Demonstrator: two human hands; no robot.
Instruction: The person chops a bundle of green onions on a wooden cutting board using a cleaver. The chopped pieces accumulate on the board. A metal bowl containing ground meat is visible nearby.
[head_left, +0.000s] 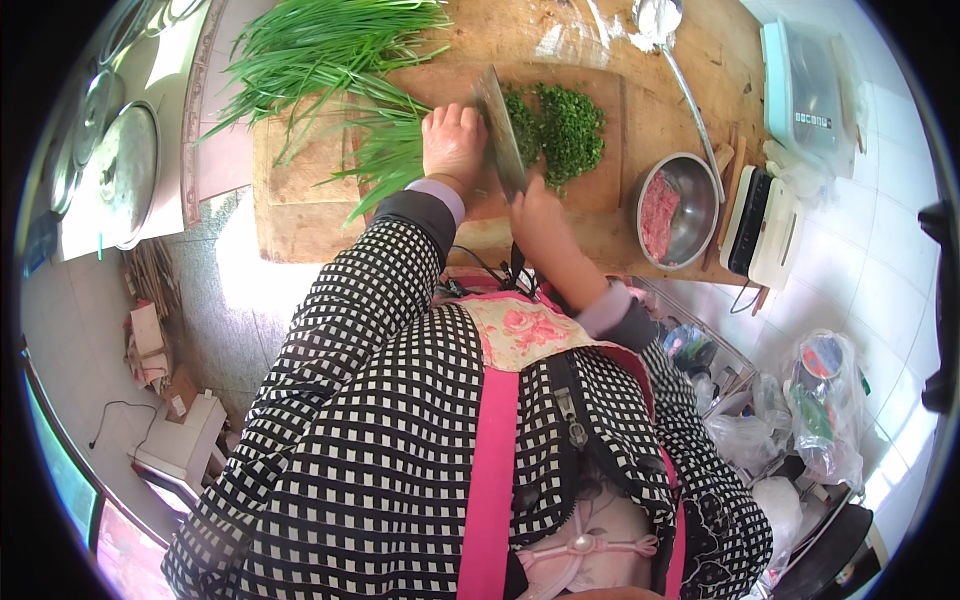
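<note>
My left hand (454, 144) presses a bundle of long green Chinese chives (394, 146) against the wooden cutting board (551, 75), its fingertips close to the blade. The handle of a cleaver (501, 127) is in my right hand (541, 217); the blade stands on edge just right of my left fingers. Right of the blade lies a heap of finely chopped chives (574, 127). More uncut chives (330, 45) are piled at the top left, partly over the board's edge. My left hand hides part of the held bundle.
A metal bowl (691, 217) with raw minced meat (659, 214) stands right of the board. Beyond it are a white and black appliance (757, 225) and a pale blue lidded container (802, 97). A metal ladle (694, 105) lies on the wooden table (667, 127), near white powder.
</note>
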